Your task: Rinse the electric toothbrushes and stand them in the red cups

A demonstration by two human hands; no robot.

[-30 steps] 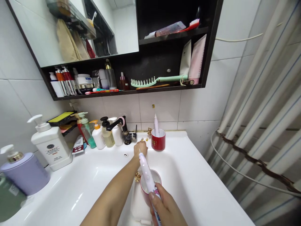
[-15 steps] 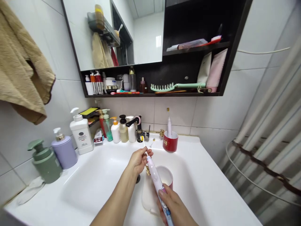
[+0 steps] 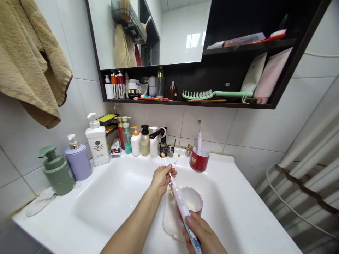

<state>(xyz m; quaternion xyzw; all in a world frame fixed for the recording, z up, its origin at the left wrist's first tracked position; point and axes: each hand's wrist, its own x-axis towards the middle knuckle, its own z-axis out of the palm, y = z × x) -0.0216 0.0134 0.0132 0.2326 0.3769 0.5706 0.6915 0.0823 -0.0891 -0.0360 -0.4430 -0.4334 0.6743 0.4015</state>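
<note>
My right hand [image 3: 202,231] is closed around the pale pink and blue handle of an electric toothbrush [image 3: 180,198], tilted over the sink. At its upper end, my left hand [image 3: 161,179] pinches the thin white stem of the brush head [image 3: 164,160]. The brush head's yellowish tip sticks up past my fingers. A thin shaft shows between the fingers and the handle top; whether the two parts are fully joined I cannot tell. Below the handle, a red cup [image 3: 199,204] with a white inside and a gold handle stands in the sink beside a white plastic piece [image 3: 171,222], partly hidden.
On the rim of the white sink [image 3: 106,197] stand a black faucet [image 3: 159,134], a small loose brush head [image 3: 178,158] and a red cup [image 3: 198,162] holding another electric toothbrush [image 3: 199,141]. Several pump bottles line the left side. A dark mirror cabinet [image 3: 169,103] hangs above.
My view has shifted, so everything sits farther right in the picture. The brush head's tip appears turned somewhat. Both hands keep their grip on the toothbrush.
</note>
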